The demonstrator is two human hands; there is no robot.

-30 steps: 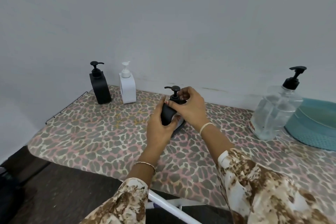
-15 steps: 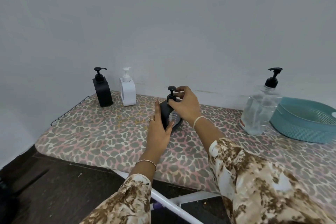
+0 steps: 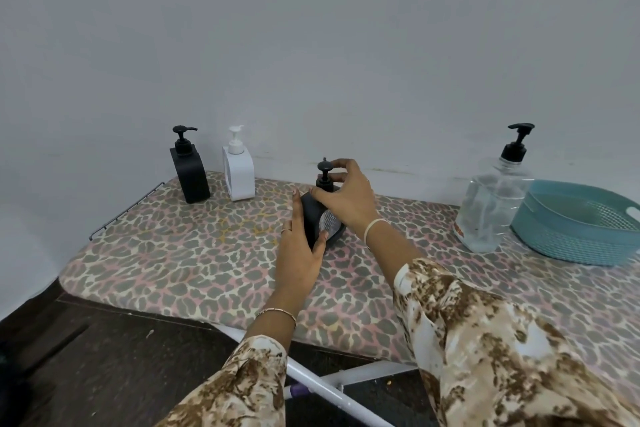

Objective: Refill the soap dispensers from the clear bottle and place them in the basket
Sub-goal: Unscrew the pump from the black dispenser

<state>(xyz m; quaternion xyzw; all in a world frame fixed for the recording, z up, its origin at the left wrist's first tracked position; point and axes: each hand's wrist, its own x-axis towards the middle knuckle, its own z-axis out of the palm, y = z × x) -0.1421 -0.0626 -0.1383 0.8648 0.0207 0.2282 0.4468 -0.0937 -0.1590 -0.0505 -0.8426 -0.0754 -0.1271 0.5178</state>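
A black plastic pump dispenser (image 3: 317, 218) stands mid-way along the leopard-print ironing board (image 3: 194, 263), the left hand (image 3: 300, 248) clamped on its body and the right hand (image 3: 348, 199) pinching its pump collar. The clear plastic refill bottle (image 3: 493, 208) (black pump on top) touches the teal plastic basket (image 3: 575, 236) at the right.

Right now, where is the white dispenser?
The white dispenser stands upright at the far left of the board by the wall, just right of a black dispenser, untouched by either hand.
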